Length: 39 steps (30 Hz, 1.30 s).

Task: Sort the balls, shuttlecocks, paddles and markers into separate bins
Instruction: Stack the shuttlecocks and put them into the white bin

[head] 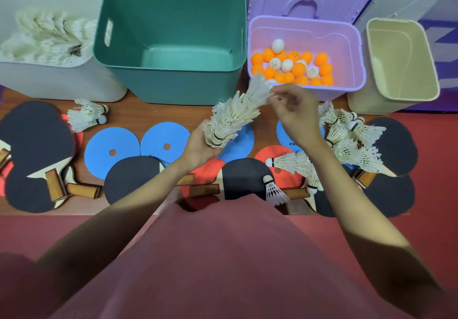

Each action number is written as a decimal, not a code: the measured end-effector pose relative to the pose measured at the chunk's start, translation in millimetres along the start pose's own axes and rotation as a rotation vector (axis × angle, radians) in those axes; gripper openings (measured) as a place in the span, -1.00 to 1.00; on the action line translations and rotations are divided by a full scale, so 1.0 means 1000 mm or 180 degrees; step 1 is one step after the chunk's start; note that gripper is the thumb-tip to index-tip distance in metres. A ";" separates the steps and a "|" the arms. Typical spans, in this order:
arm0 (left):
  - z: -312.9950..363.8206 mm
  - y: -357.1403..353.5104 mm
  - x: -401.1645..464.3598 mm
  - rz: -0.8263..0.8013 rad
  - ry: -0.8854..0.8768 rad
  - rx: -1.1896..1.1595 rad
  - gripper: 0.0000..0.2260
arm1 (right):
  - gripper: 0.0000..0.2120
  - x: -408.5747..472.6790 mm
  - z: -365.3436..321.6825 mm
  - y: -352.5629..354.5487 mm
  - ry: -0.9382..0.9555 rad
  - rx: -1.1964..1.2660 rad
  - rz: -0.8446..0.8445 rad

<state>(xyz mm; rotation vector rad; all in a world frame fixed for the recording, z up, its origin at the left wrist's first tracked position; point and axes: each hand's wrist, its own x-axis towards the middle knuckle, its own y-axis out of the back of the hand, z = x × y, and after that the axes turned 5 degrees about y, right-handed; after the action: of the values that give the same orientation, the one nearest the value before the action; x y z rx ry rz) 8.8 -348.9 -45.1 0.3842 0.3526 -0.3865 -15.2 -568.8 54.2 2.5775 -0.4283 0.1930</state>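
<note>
White bin [49, 75] left of the green bin [173, 83]: shuttlecocks. Green bin: nothing inside. Purple bin [347, 53] right of it: orange and white balls [292, 67]. Beige bin [421, 75] far right: bare. Left hand [200, 145] grips a nested shuttlecock stack [235, 115]; right hand [295, 112] pinches its top. Blue discs' [111, 152] print unreadable.

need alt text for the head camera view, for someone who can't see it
Seen from above, a person's left hand grips a nested stack of shuttlecocks while the right hand pinches its top feathers. Behind stand a white bin of shuttlecocks, an empty green bin, a purple bin of balls, and paddles lie around.
</note>
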 end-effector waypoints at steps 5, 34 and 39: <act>-0.001 0.005 -0.007 -0.0139 -0.0092 -0.0148 -0.43 | -0.87 -0.007 -0.004 -0.021 -0.0140 0.0186 -0.0566; -0.064 0.121 -0.059 0.1036 0.0049 -0.0562 -0.49 | -0.77 0.024 0.035 -0.149 -0.1084 -0.2322 -0.1429; -0.068 0.140 -0.061 0.0975 0.0015 -0.0534 -0.42 | -0.79 0.018 0.013 -0.153 -0.0734 -0.1547 -0.0936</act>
<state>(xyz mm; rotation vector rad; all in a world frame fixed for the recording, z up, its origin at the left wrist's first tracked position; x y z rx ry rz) -1.6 -181.9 -38.9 0.2693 0.3223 -0.0557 53.5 -455.2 -24.2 2.1497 -0.1455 -0.2827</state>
